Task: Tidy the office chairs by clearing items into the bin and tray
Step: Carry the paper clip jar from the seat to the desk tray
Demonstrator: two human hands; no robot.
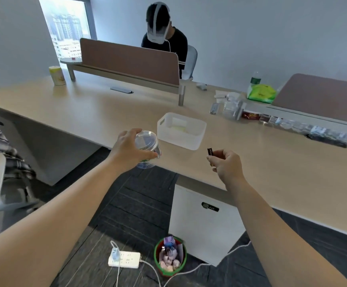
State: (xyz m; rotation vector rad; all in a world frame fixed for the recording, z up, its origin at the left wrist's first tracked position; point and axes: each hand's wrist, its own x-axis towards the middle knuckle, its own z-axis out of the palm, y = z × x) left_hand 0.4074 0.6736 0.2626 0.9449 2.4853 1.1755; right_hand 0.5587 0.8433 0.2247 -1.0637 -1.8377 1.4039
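My left hand (130,151) grips a clear plastic jar (148,145) with a transparent lid, held in the air at the desk's front edge, just left of the white tray (181,142). The tray stands on the desk with something pale inside it. My right hand (225,164) pinches a small dark brown packet (210,153) upright over the desk, to the right of the tray. On the floor below stands a small green and red bin (164,268), filled with crumpled paper and wrappers.
A white drawer cabinet (201,224) sits under the desk beside the bin. A white power strip (125,259) and cables lie on the dark carpet. An office chair with a plaid cloth (0,154) is at left. Clutter lines the desk's right; another person sits behind a brown divider (129,61).
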